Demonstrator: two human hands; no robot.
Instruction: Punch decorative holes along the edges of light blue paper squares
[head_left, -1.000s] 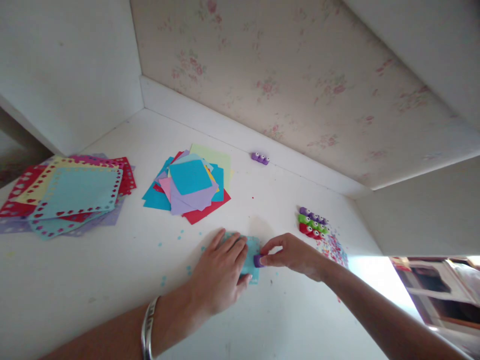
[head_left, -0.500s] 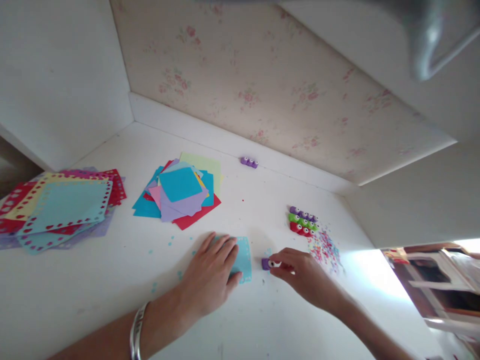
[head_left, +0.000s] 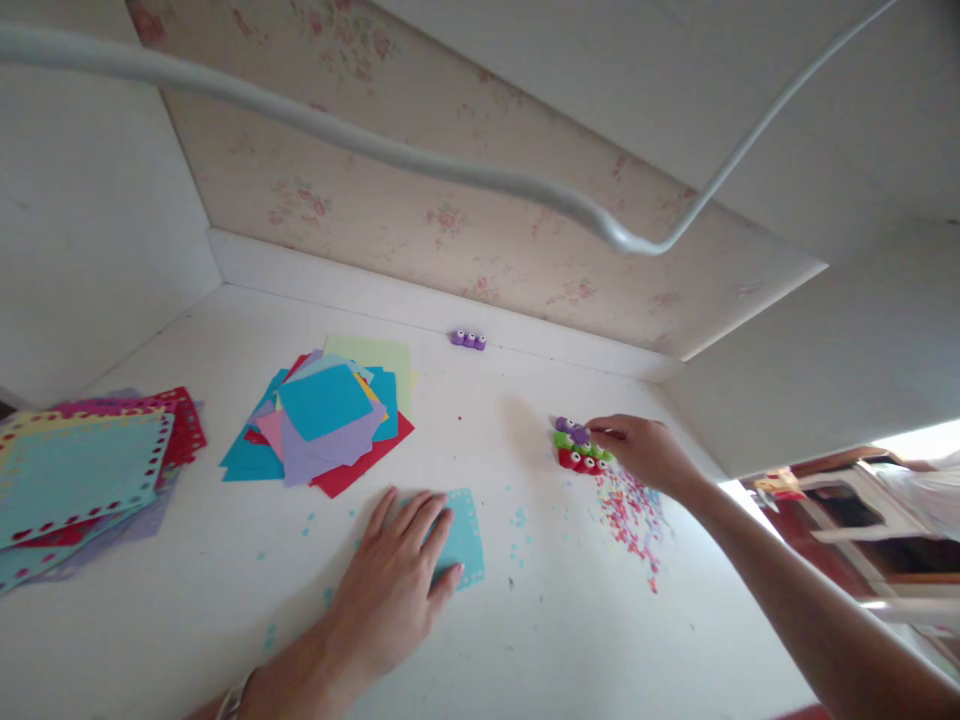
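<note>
My left hand (head_left: pixel 397 570) lies flat with fingers spread over a light blue paper square (head_left: pixel 466 535), pressing it to the table. Small holes run along the paper's edges. My right hand (head_left: pixel 645 450) pinches a small purple craft punch (head_left: pixel 580 435) at the group of punches on the right. That group has green punches (head_left: pixel 562 440) in the middle and red punches (head_left: pixel 581 461) in front. Another purple punch (head_left: pixel 564 424) sits at its back left. My right fingers hide part of the group.
Coloured paper sheets (head_left: pixel 337 440) are piled left of centre. Punched sheets (head_left: pixel 90 470) are stacked at far left. Purple punches (head_left: pixel 469 340) stand by the back wall. Colourful confetti (head_left: pixel 634 515) lies beside the right group, and a white cable (head_left: pixel 450 170) crosses above.
My right hand has moved from beside the light blue paper back and right to the punch group, carrying the purple punch. My left hand stays on the paper. The view has shifted.
</note>
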